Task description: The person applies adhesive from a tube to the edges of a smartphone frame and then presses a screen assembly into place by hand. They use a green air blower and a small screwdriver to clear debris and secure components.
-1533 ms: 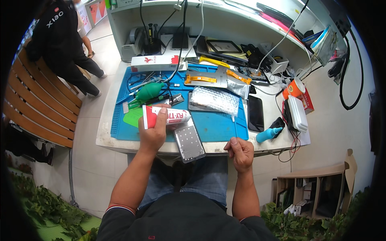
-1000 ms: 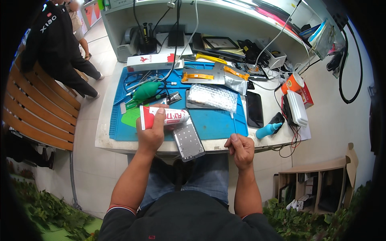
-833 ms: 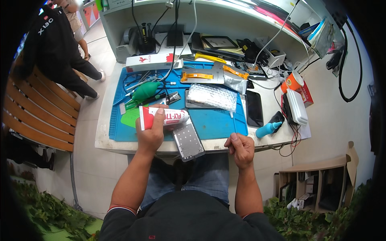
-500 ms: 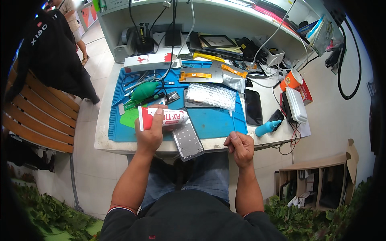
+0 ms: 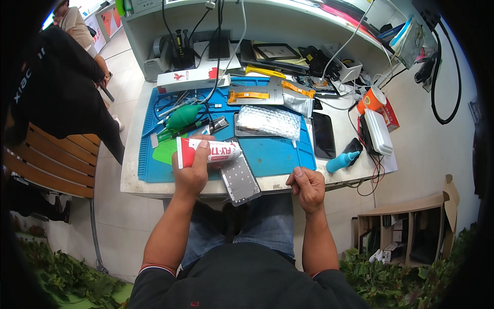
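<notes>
My left hand [image 5: 192, 167] is closed around a white and red squeeze tube [image 5: 221, 151], thumb on top, its narrow end pointing right. Below the tube lies a grey phone frame [image 5: 240, 180], speckled with white dots, slanting past the table's front edge; the tube covers its upper part. To the right, at the front edge, my right hand [image 5: 307, 188] has its thumb and forefinger pressed together and the other fingers curled; whatever it holds, if anything, is hidden. Beyond both hands, a silvery bubble-wrap pouch [image 5: 268, 122] rests on a phone-sized panel.
A blue work mat [image 5: 278, 162] bears a green air blower [image 5: 183, 117] and flat parts with orange flex cables [image 5: 249, 95]. On the right are a dark phone [image 5: 323, 135], a light-blue bottle [image 5: 341, 161] and an orange cup [image 5: 372, 99]. Cables hang from the shelf.
Both hands and the tube keep nearly the same place. At the far left, the person in black has shifted and leans further across the wooden bench; the person behind has moved too.
</notes>
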A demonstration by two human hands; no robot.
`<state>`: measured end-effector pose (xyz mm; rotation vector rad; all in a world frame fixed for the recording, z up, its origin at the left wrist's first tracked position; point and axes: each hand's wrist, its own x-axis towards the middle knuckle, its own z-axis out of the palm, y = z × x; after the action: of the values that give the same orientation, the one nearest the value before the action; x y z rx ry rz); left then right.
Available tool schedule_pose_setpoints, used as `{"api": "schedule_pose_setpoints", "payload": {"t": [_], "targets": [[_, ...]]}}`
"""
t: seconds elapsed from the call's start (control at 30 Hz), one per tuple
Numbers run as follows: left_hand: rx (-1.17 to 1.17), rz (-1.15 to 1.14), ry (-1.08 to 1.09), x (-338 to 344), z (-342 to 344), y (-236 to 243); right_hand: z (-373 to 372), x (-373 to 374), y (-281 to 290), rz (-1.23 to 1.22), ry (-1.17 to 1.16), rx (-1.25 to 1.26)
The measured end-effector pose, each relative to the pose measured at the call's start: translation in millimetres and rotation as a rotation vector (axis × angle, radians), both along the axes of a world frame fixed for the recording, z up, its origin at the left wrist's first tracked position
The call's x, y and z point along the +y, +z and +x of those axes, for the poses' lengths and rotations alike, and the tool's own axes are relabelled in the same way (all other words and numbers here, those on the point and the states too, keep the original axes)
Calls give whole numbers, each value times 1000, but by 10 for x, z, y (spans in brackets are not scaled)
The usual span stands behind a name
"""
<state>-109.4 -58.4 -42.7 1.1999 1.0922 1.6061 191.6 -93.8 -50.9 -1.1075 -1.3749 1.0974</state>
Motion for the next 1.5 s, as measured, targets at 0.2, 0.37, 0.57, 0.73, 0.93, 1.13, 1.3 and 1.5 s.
{"api": "schedule_pose_setpoints", "payload": {"t": [0.2, 0.37, 0.57, 0.73, 0.93, 1.13, 1.3, 1.5], "targets": [[16, -6, -5, -6, -5, 8, -15, -5, 29, -5, -1, 2], [-1, -10, -10, -24, 6, 39, -16, -4, 31, -1, 4, 5], [11, -3, -14, -20, -6, 15, -28, 6, 15, 15, -6, 45], [3, 2, -24, -21, -2, 9, -28, 0, 20, 8, -11, 39], [23, -4, -28, -34, -8, 17, -30, 5, 7, 18, -8, 48], [30, -4, -48, -35, -22, 13, -22, 0, 14, 6, -1, 18], [14, -3, -52, -44, -8, 29, -33, -3, 34, 10, -9, 4], [13, 5, -60, -47, -2, 25, -19, -6, 10, -7, -7, 11]]}}
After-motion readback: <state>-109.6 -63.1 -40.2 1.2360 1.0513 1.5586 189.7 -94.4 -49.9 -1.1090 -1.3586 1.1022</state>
